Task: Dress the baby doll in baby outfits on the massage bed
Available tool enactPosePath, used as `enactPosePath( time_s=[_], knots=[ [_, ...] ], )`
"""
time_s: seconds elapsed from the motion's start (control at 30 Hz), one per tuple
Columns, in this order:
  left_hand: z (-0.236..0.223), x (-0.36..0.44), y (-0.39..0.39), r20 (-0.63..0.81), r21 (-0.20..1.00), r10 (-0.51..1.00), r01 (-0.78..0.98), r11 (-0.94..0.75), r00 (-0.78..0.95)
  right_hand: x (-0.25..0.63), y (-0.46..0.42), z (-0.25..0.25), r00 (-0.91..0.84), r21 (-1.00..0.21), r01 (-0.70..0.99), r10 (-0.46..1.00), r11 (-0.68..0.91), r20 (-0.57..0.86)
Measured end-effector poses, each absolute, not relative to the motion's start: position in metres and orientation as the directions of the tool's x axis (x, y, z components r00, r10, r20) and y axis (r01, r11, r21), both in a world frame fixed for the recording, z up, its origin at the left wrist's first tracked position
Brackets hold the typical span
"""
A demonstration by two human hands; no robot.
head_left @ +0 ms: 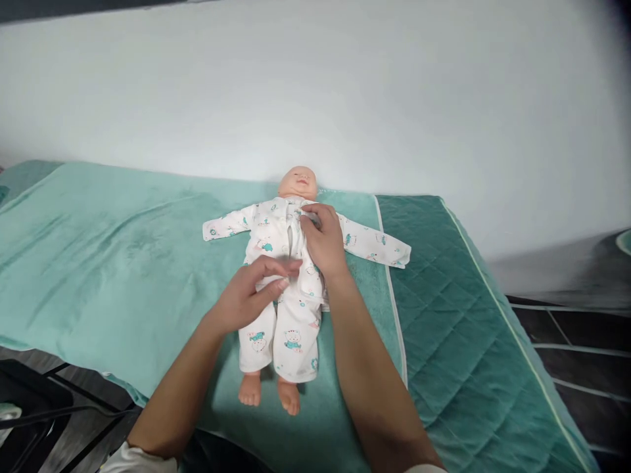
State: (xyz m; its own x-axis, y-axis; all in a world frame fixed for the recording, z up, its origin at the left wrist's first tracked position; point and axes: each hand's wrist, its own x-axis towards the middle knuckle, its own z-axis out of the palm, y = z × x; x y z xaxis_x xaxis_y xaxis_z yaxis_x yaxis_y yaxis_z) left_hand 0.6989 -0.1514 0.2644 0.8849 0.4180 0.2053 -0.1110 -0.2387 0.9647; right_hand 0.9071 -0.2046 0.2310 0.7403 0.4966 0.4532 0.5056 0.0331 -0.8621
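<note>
This is a room with a bed [123, 282]: a home bedroom or a baby-care practice room; which one cannot be told. The bed has a pale green sheet [162, 230] and a darker quilted pad [468, 315], with a doll [263, 246] lying on it. Behind the bed rises a white wall [345, 85]; to its right are dark tiles [586, 374].
</note>
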Motion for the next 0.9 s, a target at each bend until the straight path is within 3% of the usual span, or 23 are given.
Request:
enactPosePath(
  time_s=[0.07, 0.17, 0.27, 0.47, 0.7, 0.9],
  knots=[
    [0.270, 0.701, -0.153, 0.246, 0.943, 0.416, -0.117, -0.313, 0.876, 0.907, -0.205, 0.231, 0.743, -0.867, 0.495, 0.494, 0.050, 0.453],
    [0.283, 0.722, -0.133, 0.354, 0.892, 0.625, -0.051, -0.449, 0.696, 0.906, -0.205, 0.231, 0.767, -0.857, 0.515, 0.457, -0.017, 0.451],
    [0.293, 0.763, -0.100, 0.398, 0.839, 0.705, 0.078, -0.539, 0.588, 0.905, -0.205, 0.233, 0.808, -0.846, 0.515, 0.409, -0.139, 0.425],
    [0.283, 0.832, -0.069, 0.216, 0.798, 0.674, 0.269, -0.538, 0.707, 0.910, -0.207, 0.234, 0.812, -0.898, 0.426, 0.483, -0.109, 0.327],
    [0.258, 0.834, -0.072, 0.254, 0.901, 0.676, 0.086, -0.426, 0.692, 0.916, -0.203, 0.242, 0.814, -0.858, 0.448, 0.512, -0.253, 0.274],
    [0.251, 0.834, -0.068, 0.302, 0.938, 0.726, -0.058, -0.342, 0.617, 0.922, -0.184, 0.264, 0.875, -0.700, 0.402, 0.473, -0.590, 0.104]
  ],
)
